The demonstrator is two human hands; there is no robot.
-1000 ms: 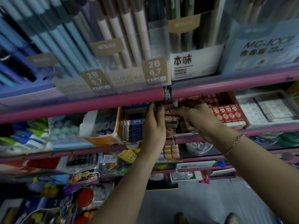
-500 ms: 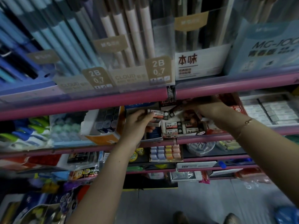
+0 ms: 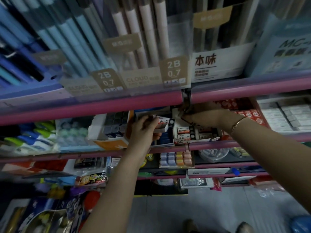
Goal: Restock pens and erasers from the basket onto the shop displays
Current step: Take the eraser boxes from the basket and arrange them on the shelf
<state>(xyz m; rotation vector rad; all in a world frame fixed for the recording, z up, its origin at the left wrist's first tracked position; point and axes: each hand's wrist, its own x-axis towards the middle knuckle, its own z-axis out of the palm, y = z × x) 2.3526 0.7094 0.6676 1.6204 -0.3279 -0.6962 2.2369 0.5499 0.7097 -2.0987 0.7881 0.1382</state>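
My left hand [image 3: 144, 130] grips a small stack of white-sleeved erasers [image 3: 162, 123] just left of an open eraser display box [image 3: 191, 133] on the middle shelf. That box holds rows of the same white, red-printed erasers. My right hand [image 3: 207, 117] reaches deep into the back of the box under the pink shelf rail [image 3: 101, 106]; its fingertips are hidden in shadow, so what it holds is unclear. A thin bracelet circles the right wrist. The basket is out of view.
Pens and 2B 0.7 pencils [image 3: 134, 39] fill clear holders on the top shelf. Dark erasers in an orange box [image 3: 116, 126] sit left of my hand, a red-and-white eraser box [image 3: 249, 113] and grey erasers [image 3: 289, 115] to the right. Lower shelves hold small stationery; grey floor below.
My left hand has drawn back to the left and turned, bringing the erasers out in front of the box. My right hand has pushed farther back under the shelf rail.
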